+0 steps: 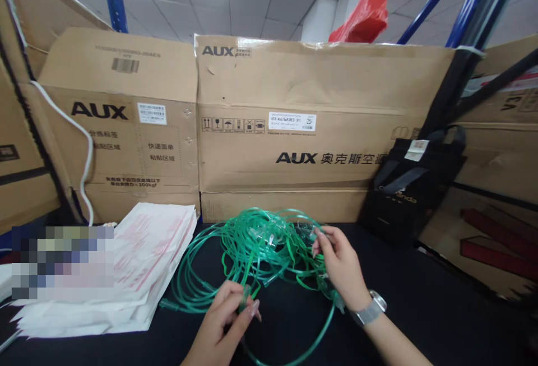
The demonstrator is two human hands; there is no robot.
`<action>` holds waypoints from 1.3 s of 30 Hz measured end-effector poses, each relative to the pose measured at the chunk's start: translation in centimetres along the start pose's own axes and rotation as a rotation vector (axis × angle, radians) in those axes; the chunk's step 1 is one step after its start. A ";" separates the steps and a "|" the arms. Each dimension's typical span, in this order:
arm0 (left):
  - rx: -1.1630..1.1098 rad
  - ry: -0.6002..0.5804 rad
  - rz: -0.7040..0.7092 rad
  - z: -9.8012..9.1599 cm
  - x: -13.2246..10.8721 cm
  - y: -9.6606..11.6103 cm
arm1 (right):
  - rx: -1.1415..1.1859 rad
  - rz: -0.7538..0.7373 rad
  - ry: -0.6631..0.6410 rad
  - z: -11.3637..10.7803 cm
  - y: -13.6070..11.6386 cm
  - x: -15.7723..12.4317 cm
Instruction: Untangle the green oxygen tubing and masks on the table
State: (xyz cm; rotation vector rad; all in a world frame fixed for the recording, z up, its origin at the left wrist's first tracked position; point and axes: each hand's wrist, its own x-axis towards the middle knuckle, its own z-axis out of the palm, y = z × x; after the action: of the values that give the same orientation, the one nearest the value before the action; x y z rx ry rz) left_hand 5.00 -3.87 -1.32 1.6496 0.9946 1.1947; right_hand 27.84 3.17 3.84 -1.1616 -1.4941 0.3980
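Note:
A tangled heap of thin green plastic tubing lies on a black table top. My left hand is near the front edge, its thumb and fingers pinched on a green tube end. My right hand, with a silver watch on the wrist, is curled into the right side of the heap and grips some of the tubing and a clear fitting.
A stack of white paper pouches with red print lies at the left. Large AUX cardboard boxes stand along the back. A black bag leans at the right, beside blue rack posts. A red plastic bag hangs above.

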 end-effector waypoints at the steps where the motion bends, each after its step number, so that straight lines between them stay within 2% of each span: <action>1: -0.002 0.039 0.023 -0.1 0.0 0.2 | 0.109 0.029 0.031 -0.2 -0.3 0.2; 4: -0.050 0.142 0.030 -0.5 0.1 0.5 | 0.408 0.127 0.029 -0.7 -1.2 0.5; 7: -0.150 0.189 -0.008 -0.6 0.3 0.3 | 0.598 0.295 -0.134 -0.6 -1.7 0.4; 10: -0.318 0.195 -0.067 -0.6 0.5 -0.2 | 0.553 0.413 -0.389 0.3 -1.4 -0.1; 12: -0.414 0.190 -0.111 -0.5 0.7 -0.5 | 0.435 0.415 -0.521 1.3 -0.9 -0.8; 15: -0.528 0.217 -0.181 -0.5 1.1 -0.8 | 0.298 0.336 -0.598 2.8 -0.3 -2.0; 18: -0.586 0.237 -0.280 -0.4 1.5 -1.2 | 0.210 0.214 -0.568 3.6 -0.6 -3.1; 21: -0.593 0.180 -0.310 -0.1 1.6 -1.1 | 0.104 0.098 -0.520 3.6 -1.6 -3.7; 27: -0.574 0.129 -0.331 0.4 1.3 0.8 | 0.045 -0.055 -0.513 3.6 -2.6 -4.3; 28: -0.601 0.103 -0.342 0.3 1.5 1.1 | 0.051 -0.067 -0.518 3.6 -2.6 -4.4; 32: -0.608 -0.131 -0.423 -0.3 1.9 2.8 | 0.059 -0.120 -0.515 3.4 -2.7 -4.4; 33: -0.574 -0.130 -0.403 -0.7 1.9 3.5 | 0.059 -0.132 -0.493 3.2 -2.8 -4.2; 34: -0.541 -0.079 -0.357 -1.1 1.9 4.3 | 0.066 -0.140 -0.446 2.9 -2.9 -3.9; 36: -0.505 0.121 -0.210 -2.2 1.8 6.0 | 0.113 -0.119 -0.276 2.3 -3.3 -3.1; 38: -0.516 0.325 -0.031 -3.4 1.7 7.8 | 0.217 -0.010 -0.138 1.7 -3.5 -2.3; 39: -0.535 0.389 0.049 -3.8 1.7 8.6 | 0.291 0.074 -0.149 1.5 -3.6 -2.1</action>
State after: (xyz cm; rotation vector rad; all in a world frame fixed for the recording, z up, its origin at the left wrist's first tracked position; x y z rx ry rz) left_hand 2.71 -4.43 7.94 1.0468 0.7678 1.6835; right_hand 24.65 0.34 5.01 -0.9730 -1.4653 0.7405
